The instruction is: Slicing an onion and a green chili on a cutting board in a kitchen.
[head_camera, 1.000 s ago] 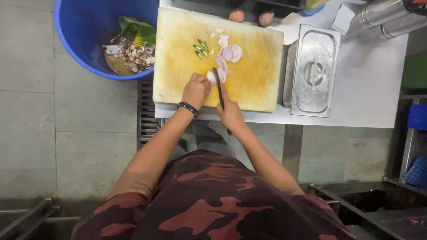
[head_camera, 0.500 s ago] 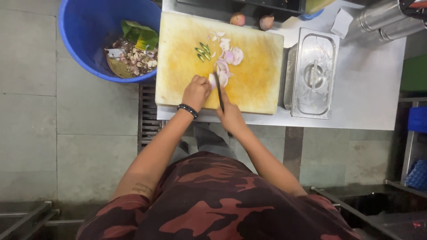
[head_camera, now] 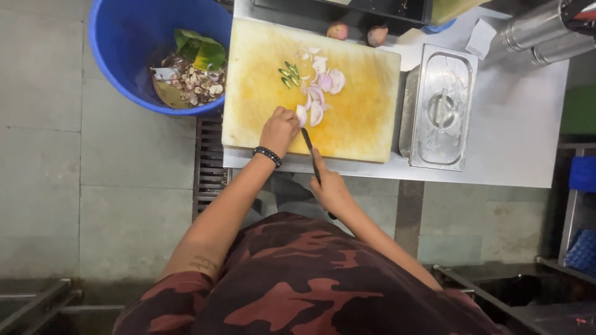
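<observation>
Left hand [head_camera: 279, 130] curled, pinning onion [head_camera: 302, 115] on board [head_camera: 360, 118]; right hand [head_camera: 328, 186] gripping knife [head_camera: 308, 146], blade just right of the fingers. Risk: onion slips, edge nicks fingertips

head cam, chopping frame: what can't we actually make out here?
- Piece under the left hand: covered by the fingers.
- Knife handle: buried in the right hand; blade edge-on, thin.
- Green bits on the cutting board: too small to identify.
- Steel container contents: lid closed.
- Blue tub: cut off by the top edge.
</observation>
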